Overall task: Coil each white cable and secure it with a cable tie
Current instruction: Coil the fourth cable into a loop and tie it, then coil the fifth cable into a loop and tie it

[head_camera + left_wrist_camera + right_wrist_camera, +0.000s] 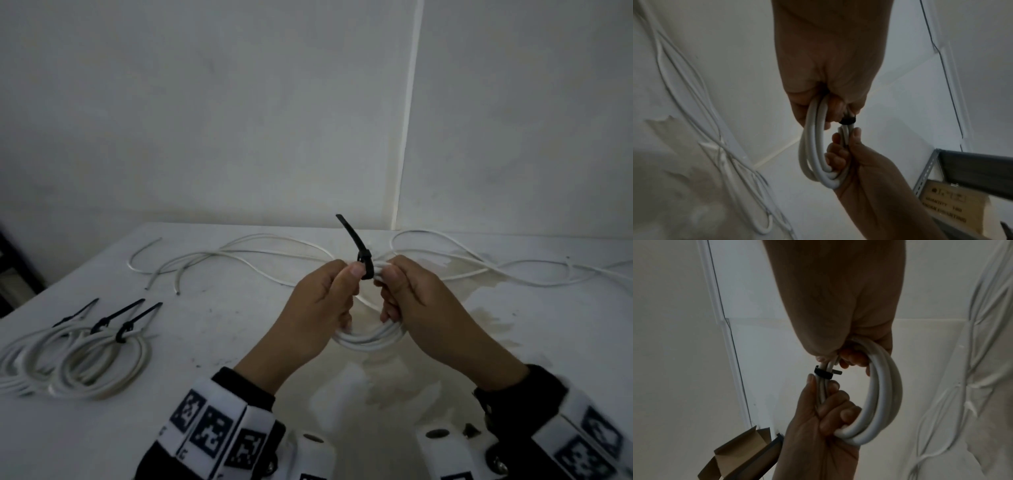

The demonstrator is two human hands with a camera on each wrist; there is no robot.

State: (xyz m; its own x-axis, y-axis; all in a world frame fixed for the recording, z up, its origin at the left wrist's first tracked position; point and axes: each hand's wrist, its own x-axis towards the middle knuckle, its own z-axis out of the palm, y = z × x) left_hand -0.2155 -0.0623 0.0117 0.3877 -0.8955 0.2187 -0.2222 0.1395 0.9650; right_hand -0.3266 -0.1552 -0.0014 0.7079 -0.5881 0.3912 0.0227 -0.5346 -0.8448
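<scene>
I hold a coiled white cable [370, 337] above the white table [222, 325], one hand on each side. My left hand [342, 284] grips the coil's left side, thumb pressed beside the black cable tie [364, 265]. My right hand [390, 284] grips the right side, fingers curled through the loop. The tie wraps the strands at the coil's top and its tail sticks up and to the left. In the left wrist view the coil [812, 146] hangs between both hands, the tie's head [847, 121] just below my left fingers. The right wrist view shows the tie [823, 374] round the strands.
Three tied coils [78, 356] lie at the table's near left. Loose white cables sprawl along the back left [239, 253] and back right [479, 270]. A wall stands close behind the table. A metal shelf with a cardboard box [953, 203] is off to the side.
</scene>
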